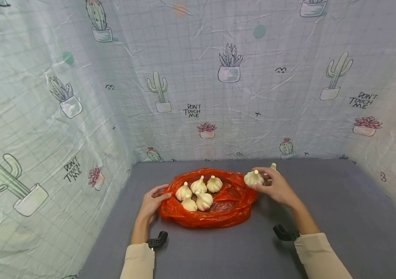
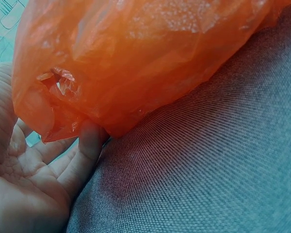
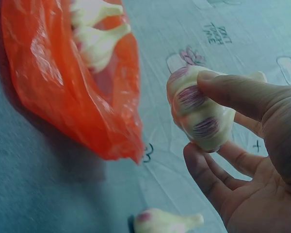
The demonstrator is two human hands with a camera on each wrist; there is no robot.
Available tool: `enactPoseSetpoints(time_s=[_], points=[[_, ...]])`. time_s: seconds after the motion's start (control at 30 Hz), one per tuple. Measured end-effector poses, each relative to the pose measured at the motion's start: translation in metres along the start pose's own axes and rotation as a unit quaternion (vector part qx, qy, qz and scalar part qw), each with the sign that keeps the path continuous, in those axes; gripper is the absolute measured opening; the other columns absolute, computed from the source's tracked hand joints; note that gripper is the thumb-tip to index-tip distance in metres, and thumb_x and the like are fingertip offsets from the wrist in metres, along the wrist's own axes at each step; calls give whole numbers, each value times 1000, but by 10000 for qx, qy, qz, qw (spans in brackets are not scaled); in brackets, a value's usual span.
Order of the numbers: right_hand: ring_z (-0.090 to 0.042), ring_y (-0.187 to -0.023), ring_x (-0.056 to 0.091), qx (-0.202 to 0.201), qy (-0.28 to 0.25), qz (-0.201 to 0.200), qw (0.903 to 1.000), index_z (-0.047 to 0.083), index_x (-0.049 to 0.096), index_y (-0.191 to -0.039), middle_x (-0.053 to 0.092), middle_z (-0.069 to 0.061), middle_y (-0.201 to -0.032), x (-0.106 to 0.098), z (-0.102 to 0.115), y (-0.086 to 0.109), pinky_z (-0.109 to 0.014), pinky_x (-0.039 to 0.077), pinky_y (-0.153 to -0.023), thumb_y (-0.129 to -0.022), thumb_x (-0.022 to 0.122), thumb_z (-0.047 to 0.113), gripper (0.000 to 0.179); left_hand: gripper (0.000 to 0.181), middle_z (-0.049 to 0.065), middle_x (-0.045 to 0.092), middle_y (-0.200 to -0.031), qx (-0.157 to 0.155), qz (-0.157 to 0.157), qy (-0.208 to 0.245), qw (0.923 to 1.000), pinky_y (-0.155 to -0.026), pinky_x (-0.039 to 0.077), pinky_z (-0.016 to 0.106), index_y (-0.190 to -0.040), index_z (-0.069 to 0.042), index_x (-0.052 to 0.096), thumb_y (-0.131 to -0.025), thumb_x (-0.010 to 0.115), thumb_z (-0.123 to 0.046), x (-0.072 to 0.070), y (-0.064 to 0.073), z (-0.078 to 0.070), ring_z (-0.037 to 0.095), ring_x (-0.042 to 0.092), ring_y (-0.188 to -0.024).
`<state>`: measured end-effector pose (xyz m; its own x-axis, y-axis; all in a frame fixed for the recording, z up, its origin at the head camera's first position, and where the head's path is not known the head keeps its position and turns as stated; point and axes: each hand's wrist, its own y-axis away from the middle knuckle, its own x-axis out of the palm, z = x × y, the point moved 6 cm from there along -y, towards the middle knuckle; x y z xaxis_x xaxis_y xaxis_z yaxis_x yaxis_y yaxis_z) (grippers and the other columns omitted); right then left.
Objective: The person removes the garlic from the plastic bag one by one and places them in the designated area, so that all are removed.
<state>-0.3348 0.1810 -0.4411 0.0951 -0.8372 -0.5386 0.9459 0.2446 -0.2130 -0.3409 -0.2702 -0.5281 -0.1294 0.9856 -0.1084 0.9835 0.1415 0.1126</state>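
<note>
An orange-red plastic bag [image 1: 206, 221] lies spread open on the table with several garlic bulbs [image 1: 199, 186] inside it. My left hand [image 1: 150, 204] grips the bag's left rim, thumb on top; the left wrist view shows fingers [image 2: 89, 141] against the bag's crumpled side. Just past the bag's right edge, my right hand [image 1: 274, 186] pinches a garlic bulb [image 3: 201, 109] between thumb and fingers, held up off the table. Another garlic bulb [image 3: 167, 222] lies on the table beyond the right hand, mostly hidden behind it in the head view.
The grey cloth-covered table [image 1: 219, 252] extends around the bag on both sides. A cactus-print curtain [image 1: 198, 77] hangs behind and at both sides. Black wrist cameras [image 1: 286, 233] are strapped to both forearms.
</note>
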Motion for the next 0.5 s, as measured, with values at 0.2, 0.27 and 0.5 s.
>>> enactPoseSetpoints(time_s=[0.2, 0.27, 0.5], points=[[-37, -108, 67, 86, 33, -242, 9997, 5, 57, -141, 58, -23, -139, -15, -4, 2, -28, 55, -79, -89, 81, 22, 60, 48, 10, 68, -118, -11, 7, -42, 10000, -81, 56, 29, -134, -14, 68, -88, 81, -18, 0, 1, -1, 16, 66, -99], [-37, -109, 66, 120, 22, -289, 9995, 5, 56, -142, 57, -23, -140, -19, -7, 3, -28, 55, -79, -90, 80, 23, 60, 49, 11, 68, -120, -17, 7, -64, 10000, -82, 56, 29, -134, -14, 68, -88, 81, -19, 0, 1, -2, 16, 66, -99], [-37, -114, 62, 336, 1, -386, 9987, 10, 52, -147, 55, -22, -141, -34, -16, 9, -26, 54, -78, -93, 77, 30, 63, 50, 11, 67, -120, -49, 27, -32, 10000, -82, 56, 29, -136, -14, 67, -88, 81, -19, 0, 3, -2, 15, 66, -98]])
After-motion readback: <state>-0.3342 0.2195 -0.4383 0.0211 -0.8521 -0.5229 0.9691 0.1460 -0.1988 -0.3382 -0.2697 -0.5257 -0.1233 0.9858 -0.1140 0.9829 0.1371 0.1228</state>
